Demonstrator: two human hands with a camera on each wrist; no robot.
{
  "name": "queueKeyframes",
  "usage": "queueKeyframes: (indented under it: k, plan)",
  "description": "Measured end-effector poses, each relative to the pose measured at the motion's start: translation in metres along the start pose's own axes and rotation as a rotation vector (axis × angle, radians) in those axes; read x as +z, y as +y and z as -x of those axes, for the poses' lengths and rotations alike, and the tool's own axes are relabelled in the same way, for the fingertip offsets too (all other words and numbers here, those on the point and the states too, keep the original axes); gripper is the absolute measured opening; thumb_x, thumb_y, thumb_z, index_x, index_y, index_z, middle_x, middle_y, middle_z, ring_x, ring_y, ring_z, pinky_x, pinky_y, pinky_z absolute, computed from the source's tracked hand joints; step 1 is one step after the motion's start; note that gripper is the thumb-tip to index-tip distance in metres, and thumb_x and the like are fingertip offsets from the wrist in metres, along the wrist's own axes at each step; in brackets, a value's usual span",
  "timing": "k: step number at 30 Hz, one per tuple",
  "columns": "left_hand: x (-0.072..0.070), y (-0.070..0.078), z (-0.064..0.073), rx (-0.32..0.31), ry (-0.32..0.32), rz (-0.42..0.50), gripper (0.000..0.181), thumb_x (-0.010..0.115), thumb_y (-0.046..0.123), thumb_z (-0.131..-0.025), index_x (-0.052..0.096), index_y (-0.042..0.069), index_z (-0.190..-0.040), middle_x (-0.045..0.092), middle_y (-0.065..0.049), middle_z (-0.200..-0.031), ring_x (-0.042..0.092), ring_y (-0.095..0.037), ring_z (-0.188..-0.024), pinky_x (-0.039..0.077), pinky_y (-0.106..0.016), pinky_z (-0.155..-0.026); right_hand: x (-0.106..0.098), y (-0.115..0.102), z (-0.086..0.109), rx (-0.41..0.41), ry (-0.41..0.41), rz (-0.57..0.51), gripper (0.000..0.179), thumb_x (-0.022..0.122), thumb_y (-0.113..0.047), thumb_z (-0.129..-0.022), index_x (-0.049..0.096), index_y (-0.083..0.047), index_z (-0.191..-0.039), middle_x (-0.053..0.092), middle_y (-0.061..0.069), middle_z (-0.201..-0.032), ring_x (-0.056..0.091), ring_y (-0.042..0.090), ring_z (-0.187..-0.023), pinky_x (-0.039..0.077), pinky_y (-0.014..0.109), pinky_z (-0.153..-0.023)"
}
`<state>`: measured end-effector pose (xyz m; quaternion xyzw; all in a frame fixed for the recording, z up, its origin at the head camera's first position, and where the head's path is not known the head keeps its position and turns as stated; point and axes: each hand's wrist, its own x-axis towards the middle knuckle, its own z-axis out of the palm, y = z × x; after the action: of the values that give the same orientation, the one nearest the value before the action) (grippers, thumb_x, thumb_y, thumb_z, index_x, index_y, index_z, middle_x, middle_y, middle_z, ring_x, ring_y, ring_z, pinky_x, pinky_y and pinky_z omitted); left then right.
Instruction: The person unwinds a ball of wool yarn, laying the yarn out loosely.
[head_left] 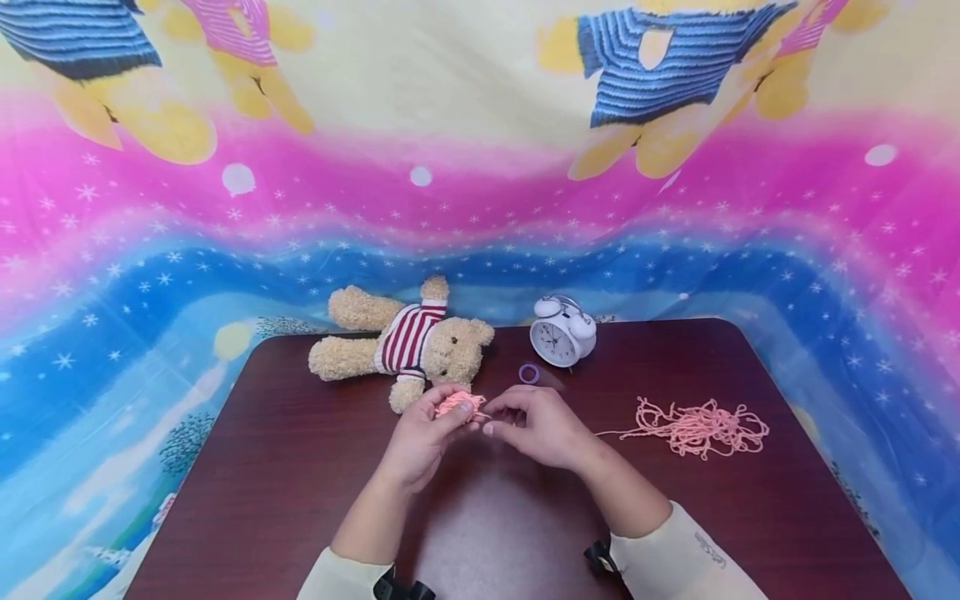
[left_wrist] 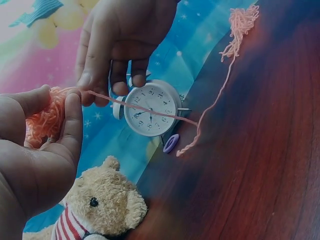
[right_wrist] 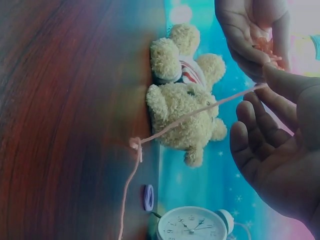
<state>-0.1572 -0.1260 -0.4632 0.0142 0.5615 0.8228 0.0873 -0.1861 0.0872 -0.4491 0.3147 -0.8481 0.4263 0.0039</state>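
A small wound bundle of salmon-pink yarn (left_wrist: 47,117) lies in my left hand (head_left: 427,429), gripped between thumb and fingers. Close beside it, my right hand (head_left: 543,425) pinches the yarn strand (right_wrist: 220,102) between thumb and index finger, its other fingers loosely bent. From that pinch the strand slants down towards the table, with a small knot or kink (right_wrist: 135,143) in it, then runs on to the right. It leads to a loose, tangled heap of the same yarn (head_left: 705,429) on the table's right side.
A teddy bear (head_left: 408,337) in a red-and-white striped top lies on its side just beyond my left hand. A white twin-bell alarm clock (head_left: 562,332) stands at the back, with a purple ring (head_left: 528,373) in front. Patterned cloth (head_left: 480,208) hangs behind the dark table (head_left: 300,500).
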Motion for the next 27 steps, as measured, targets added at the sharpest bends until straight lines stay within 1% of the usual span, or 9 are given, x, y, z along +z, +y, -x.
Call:
queueKeyframes:
  k: [3, 8, 12, 14, 16, 20, 22, 27]
  plan:
    - [0.002, -0.001, 0.000, -0.003, 0.004, 0.004, 0.029, 0.063, -0.003, -0.100, 0.053, -0.008, -0.127, 0.068, -0.017, -0.113, 0.071, -0.019, -0.094, 0.060, -0.033, -0.091, 0.001, -0.001, -0.001, 0.007, 0.007, 0.012, 0.013, 0.081, -0.016, -0.090, 0.080, -0.018, -0.103, 0.073, -0.010, -0.095, 0.063, 0.005, -0.079, 0.059, 0.034, -0.069]
    - [0.000, -0.001, 0.000, -0.006, 0.005, -0.007, 0.032, 0.065, -0.002, -0.099, 0.054, -0.008, -0.128, 0.069, -0.014, -0.110, 0.072, -0.020, -0.092, 0.060, -0.034, -0.092, -0.002, -0.001, 0.001, 0.013, 0.032, 0.043, 0.007, 0.080, -0.019, -0.092, 0.081, -0.020, -0.099, 0.072, -0.013, -0.091, 0.061, 0.003, -0.077, 0.056, 0.027, -0.067]
    - [-0.006, 0.000, 0.001, -0.004, -0.003, -0.015, 0.039, 0.068, -0.002, -0.097, 0.052, -0.010, -0.132, 0.069, -0.016, -0.110, 0.073, -0.021, -0.092, 0.060, -0.036, -0.094, -0.011, 0.001, 0.004, 0.026, 0.030, 0.014, 0.007, 0.079, -0.020, -0.094, 0.080, -0.020, -0.100, 0.068, -0.013, -0.078, 0.062, 0.003, -0.067, 0.055, 0.026, -0.061]
    - [-0.009, 0.001, 0.001, 0.000, -0.005, -0.022, 0.041, 0.069, -0.002, -0.097, 0.052, -0.010, -0.133, 0.069, -0.016, -0.110, 0.073, -0.021, -0.093, 0.060, -0.037, -0.094, -0.016, 0.001, 0.006, 0.036, 0.030, -0.001, 0.007, 0.078, -0.018, -0.094, 0.080, -0.019, -0.100, 0.067, -0.013, -0.075, 0.063, 0.004, -0.065, 0.056, 0.028, -0.060]
    - [-0.012, 0.001, 0.002, 0.005, -0.003, -0.037, 0.042, 0.070, -0.001, -0.097, 0.052, -0.010, -0.134, 0.070, -0.016, -0.109, 0.073, -0.022, -0.094, 0.060, -0.037, -0.094, -0.021, 0.002, 0.007, 0.040, 0.038, 0.003, 0.006, 0.078, -0.018, -0.094, 0.080, -0.019, -0.100, 0.068, -0.013, -0.077, 0.063, 0.004, -0.069, 0.057, 0.030, -0.062]
    - [-0.018, 0.002, 0.002, 0.012, 0.013, -0.065, 0.044, 0.070, 0.000, -0.096, 0.051, -0.013, -0.134, 0.071, -0.013, -0.105, 0.073, -0.022, -0.093, 0.060, -0.035, -0.091, -0.030, 0.005, 0.010, 0.041, 0.067, 0.057, 0.006, 0.078, -0.018, -0.093, 0.081, -0.020, -0.098, 0.071, -0.015, -0.089, 0.063, 0.005, -0.083, 0.058, 0.037, -0.074]
    - [-0.022, 0.003, 0.003, 0.012, 0.023, -0.067, 0.045, 0.070, -0.001, -0.096, 0.050, -0.014, -0.135, 0.071, -0.012, -0.104, 0.072, -0.022, -0.092, 0.060, -0.035, -0.091, -0.034, 0.008, 0.012, 0.050, 0.078, 0.077, 0.006, 0.079, -0.019, -0.093, 0.081, -0.021, -0.098, 0.072, -0.015, -0.091, 0.064, 0.006, -0.084, 0.058, 0.038, -0.076]
    - [-0.029, 0.007, 0.004, 0.005, 0.053, -0.064, 0.046, 0.069, 0.000, -0.097, 0.048, -0.014, -0.136, 0.071, -0.010, -0.100, 0.072, -0.021, -0.090, 0.060, -0.034, -0.090, -0.046, 0.016, 0.017, 0.084, 0.100, 0.116, 0.006, 0.079, -0.021, -0.093, 0.081, -0.020, -0.098, 0.073, -0.012, -0.091, 0.065, 0.012, -0.084, 0.057, 0.040, -0.076]
